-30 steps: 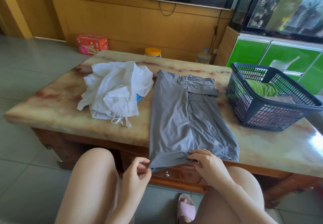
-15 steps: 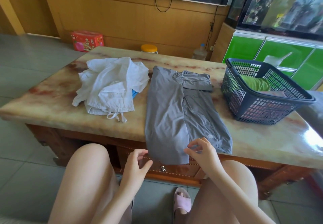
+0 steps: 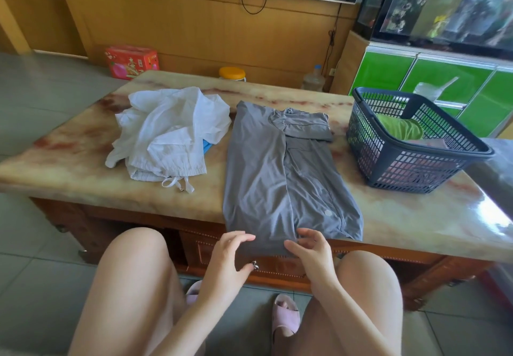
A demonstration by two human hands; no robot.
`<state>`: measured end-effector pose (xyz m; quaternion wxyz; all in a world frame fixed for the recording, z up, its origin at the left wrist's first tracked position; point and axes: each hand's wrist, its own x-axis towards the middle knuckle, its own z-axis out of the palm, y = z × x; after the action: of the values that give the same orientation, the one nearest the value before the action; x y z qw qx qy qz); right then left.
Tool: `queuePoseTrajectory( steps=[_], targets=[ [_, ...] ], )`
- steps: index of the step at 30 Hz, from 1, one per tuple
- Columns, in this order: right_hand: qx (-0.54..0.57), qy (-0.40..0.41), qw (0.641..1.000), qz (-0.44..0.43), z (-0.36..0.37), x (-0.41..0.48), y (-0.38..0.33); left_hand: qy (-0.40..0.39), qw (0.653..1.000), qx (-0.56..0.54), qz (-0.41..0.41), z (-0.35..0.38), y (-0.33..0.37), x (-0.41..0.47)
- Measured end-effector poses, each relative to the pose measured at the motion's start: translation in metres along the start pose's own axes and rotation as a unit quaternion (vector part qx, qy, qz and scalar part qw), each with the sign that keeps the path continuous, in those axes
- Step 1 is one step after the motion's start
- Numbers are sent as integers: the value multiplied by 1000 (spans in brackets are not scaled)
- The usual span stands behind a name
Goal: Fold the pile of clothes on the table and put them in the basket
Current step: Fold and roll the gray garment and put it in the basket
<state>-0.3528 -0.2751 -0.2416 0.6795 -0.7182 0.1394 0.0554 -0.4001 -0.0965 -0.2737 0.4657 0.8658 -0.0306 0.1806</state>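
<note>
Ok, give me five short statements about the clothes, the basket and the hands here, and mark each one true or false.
1. The grey folded garment hangs over the near edge of the marble-topped table. True.
2. The dark blue plastic lattice basket is empty. False: a green cloth lies in it.
3. The crumpled white garment lies left of the grey one. True.
4. The left hand grips the white garment. False: it is open at the grey garment's hem.
5. The right hand is in the basket. False: it is open at the grey hem.
</note>
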Motion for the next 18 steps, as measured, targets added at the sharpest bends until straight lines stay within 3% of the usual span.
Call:
queuePoseTrajectory(
  steps=[2, 4, 9, 12, 15, 18],
  targets=[
    [97, -38, 995, 9, -1, -8, -9, -23, 999, 29, 33, 3, 5, -1],
    [126, -67, 990, -2, -2, -14, -21, -30, 997, 43, 63, 8, 14, 2],
    [92, -78, 991, -60, 0, -9, -49, 23, 992, 49, 113, 10, 46, 41],
    [65, -82, 990, -94, -2, 1, -61, 0, 998, 26, 55, 2, 54, 64],
    [-30, -59, 990, -129, -11, 13, -58, 11, 999, -33, -3, -12, 55, 86],
    [-274, -48, 940, -196, -15, 18, -34, 26, 996, -70, -39, -23, 53, 102]
  ],
)
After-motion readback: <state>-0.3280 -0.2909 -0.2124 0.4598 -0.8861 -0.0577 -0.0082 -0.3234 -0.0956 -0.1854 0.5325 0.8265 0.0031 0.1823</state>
